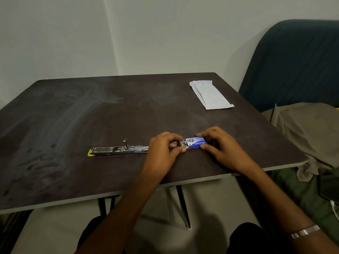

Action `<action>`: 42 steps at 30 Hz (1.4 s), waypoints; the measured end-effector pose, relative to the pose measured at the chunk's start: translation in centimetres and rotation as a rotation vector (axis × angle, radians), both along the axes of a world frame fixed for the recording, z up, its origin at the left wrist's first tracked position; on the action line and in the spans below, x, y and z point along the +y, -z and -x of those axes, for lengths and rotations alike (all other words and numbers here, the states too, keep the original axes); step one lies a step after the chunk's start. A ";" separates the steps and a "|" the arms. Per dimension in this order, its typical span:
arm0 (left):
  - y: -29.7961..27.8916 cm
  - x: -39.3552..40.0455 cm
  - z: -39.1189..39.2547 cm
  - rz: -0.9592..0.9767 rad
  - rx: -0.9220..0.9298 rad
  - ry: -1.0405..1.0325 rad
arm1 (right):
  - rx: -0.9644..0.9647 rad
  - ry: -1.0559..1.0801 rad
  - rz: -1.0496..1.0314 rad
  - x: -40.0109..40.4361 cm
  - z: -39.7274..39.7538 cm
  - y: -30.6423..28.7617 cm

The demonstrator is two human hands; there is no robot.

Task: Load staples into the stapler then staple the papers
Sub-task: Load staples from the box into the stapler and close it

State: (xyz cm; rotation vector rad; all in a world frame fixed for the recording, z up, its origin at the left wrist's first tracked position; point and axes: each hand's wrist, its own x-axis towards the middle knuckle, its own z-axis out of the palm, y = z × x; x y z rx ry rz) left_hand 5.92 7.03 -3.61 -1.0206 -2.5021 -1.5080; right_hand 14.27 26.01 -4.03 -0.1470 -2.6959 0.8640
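Dark matte table (73,116); both hands (165,145) (218,145) pinch small cardboard staple box (195,143), tray slid out.

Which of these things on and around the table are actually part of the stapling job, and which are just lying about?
Part of the job:
- staple box, held by the left hand and right hand
- stapler, lying opened out flat
- folded papers

Just lying about:
- blue chair
- olive cloth
- phone with its white cable
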 end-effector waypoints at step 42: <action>0.4 0.1 0.2 -0.028 -0.064 0.007 | -0.286 -0.323 -0.614 -2.2 4.6 -6.9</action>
